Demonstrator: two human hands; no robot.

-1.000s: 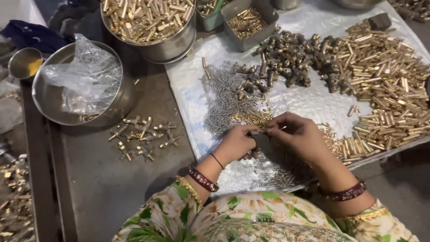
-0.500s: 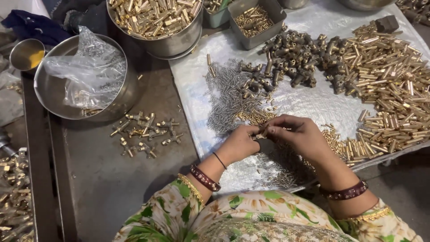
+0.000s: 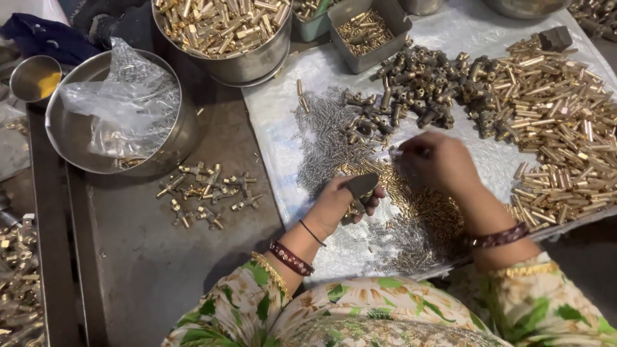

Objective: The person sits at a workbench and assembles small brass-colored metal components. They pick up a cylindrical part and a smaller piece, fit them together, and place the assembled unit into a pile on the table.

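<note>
The 2 hands had separated: left hand (image 3: 340, 204) kept a dark part (image 3: 361, 185) in closed grip, right hand (image 3: 437, 164) pinched sth small above the springs (image 3: 324, 138).

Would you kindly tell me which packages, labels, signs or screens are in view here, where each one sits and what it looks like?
Clear plastic bag: crumpled, lying inside the round steel bowl at upper left; transparent with white creases.
White plastic sheet: spread flat under the small metal parts in front of the person; pale and wrinkled.
No printed labels, signs or screens are visible.
</note>
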